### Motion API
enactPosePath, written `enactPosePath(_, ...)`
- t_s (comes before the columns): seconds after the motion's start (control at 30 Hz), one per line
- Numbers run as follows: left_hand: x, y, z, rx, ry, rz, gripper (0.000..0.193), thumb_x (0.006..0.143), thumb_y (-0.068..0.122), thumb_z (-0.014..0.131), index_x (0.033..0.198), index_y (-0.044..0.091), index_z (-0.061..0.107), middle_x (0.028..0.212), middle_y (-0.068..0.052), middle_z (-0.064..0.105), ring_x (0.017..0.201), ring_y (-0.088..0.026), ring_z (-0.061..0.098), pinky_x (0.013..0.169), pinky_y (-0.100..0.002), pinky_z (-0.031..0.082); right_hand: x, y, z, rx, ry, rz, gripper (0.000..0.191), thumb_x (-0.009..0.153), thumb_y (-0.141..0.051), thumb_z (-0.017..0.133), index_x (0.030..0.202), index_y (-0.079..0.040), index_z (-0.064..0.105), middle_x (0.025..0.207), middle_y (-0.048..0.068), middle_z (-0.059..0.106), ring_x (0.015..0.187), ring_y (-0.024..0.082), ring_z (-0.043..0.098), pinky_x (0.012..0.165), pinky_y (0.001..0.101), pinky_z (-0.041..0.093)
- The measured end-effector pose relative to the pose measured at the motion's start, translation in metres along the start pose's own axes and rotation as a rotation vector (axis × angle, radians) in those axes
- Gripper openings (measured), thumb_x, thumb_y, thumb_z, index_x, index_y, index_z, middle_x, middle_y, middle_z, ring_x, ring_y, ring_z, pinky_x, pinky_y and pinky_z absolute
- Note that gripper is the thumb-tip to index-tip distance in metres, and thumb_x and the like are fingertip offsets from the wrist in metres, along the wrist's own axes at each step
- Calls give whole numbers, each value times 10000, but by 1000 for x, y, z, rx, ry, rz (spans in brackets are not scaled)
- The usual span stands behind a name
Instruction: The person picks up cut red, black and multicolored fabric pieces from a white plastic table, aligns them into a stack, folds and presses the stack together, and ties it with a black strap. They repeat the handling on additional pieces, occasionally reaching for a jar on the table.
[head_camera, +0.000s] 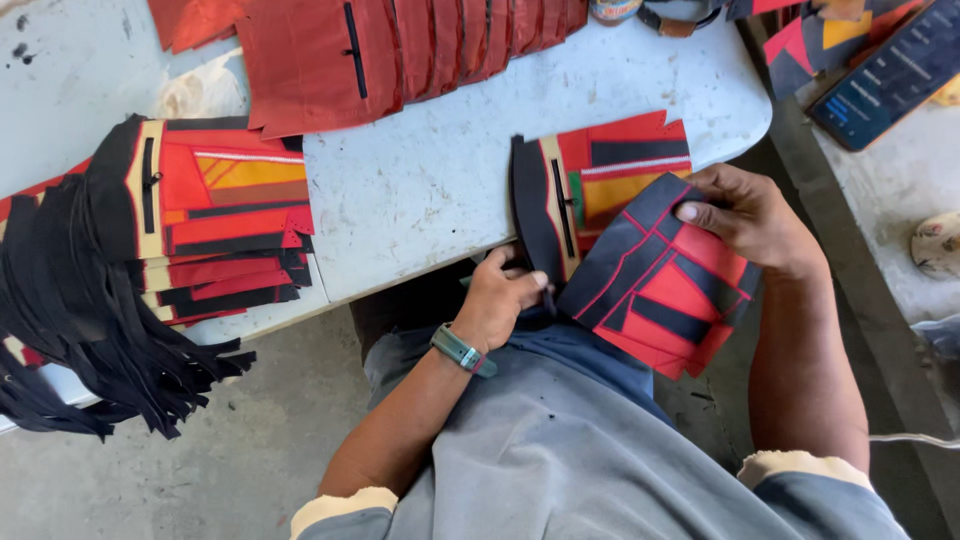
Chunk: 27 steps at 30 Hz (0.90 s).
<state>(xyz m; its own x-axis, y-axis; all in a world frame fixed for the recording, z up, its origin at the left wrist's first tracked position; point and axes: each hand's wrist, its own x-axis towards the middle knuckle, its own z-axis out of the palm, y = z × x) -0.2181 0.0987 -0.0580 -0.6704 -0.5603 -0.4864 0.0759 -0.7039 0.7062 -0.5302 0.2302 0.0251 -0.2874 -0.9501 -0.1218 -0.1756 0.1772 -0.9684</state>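
1. A scuffed white table (440, 180) carries cut fabric pieces;
2. a stack of red patchwork panels (230, 230) lies at left; dark red pieces (400, 50) fan along the far edge.

— What are my arms doing?

— From here I see both forearms bare, sleeves pushed up near the elbows, reaching forward from my lap. My left hand (500, 298) sits low and close to my body, wrist bent, a teal band around it, fingers curled shut in a pinch.

— And the other one?

— My right hand (748, 215) is higher and further out, knuckles up, the thumb pressed flat and pointing left, the fingers folded under. The two hands are near each other, not touching.
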Motion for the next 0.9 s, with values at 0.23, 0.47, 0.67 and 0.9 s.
enactPosePath(0.23,39,-23,-7,-29,94,94,182,979,140,670,1057,-22,699,936,-81,662,755,-185,702,667,-311,602,10,-14,12,-54,-26,19,313,968,-76,703,1260,23,649,1107,35,722,1003,92,654,884,257,543)
enactPosePath(0.47,37,-28,7,-24,-20,91,211,994,169,708,1000,-42,700,881,-102,717,733,-154,651,594,-293,533,5,-13,12,-99,-25,42,260,973,-96,701,1208,11,670,1048,8,717,950,74,627,848,249,528)
enactPosePath(0.67,45,-13,18,-23,41,68,226,975,225,695,965,0,699,859,-76,722,765,-152,698,602,-302,579,1,1,23,-152,-143,18,159,1003,-147,702,1078,-8,722,905,-26,677,849,56,567,762,253,496)
enactPosePath(0.9,41,-24,18,140,99,170,148,973,111,690,932,-29,714,832,-89,737,741,-140,698,595,-283,531,7,8,55,-205,-247,120,222,968,-205,687,1075,-14,725,908,0,723,860,74,609,789,270,522)
